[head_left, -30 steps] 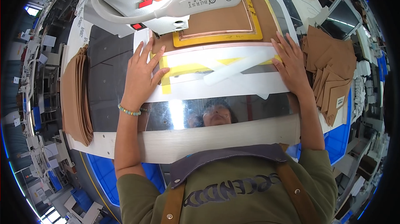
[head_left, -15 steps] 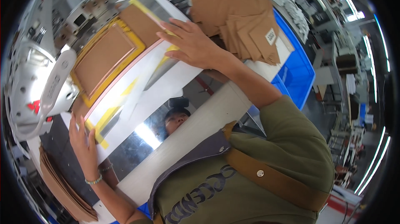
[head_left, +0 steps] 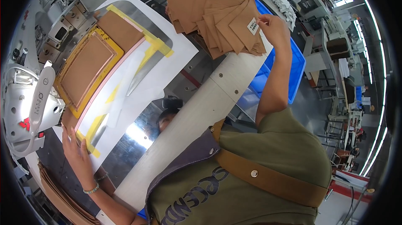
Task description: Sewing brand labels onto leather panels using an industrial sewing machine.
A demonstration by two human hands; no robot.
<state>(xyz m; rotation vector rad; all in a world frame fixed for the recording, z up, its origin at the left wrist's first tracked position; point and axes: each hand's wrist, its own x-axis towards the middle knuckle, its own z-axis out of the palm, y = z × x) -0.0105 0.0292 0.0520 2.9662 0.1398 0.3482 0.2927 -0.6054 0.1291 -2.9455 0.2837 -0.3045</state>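
My left hand (head_left: 79, 160) lies with outstretched fingers on the lower left end of a flat template of clear sheet with yellow tape (head_left: 96, 131). A yellow-edged frame (head_left: 118, 48) sits over a brown panel (head_left: 90, 70) on this template, beside the machine. A second stretch of brown panel (head_left: 121, 30) shows past the frame's far end. Over at the right, my right hand (head_left: 274, 32) has its fingers closed at the edge of the top brown piece (head_left: 240, 24) in a fanned pile, right beside a white label (head_left: 253, 26).
A white sewing machine (head_left: 31, 112) with a lamp arm (head_left: 43, 95) stands on the left. White paper (head_left: 176, 57) lies under the template, on a shiny metal plate (head_left: 142, 135). More brown pieces (head_left: 58, 195) stand at lower left. Blue bins (head_left: 295, 70) sit beyond the table's right edge.
My right hand has left the template's far end and moved right to the brown pile. My left hand stays at the template's near end. The whole view has shifted slightly.
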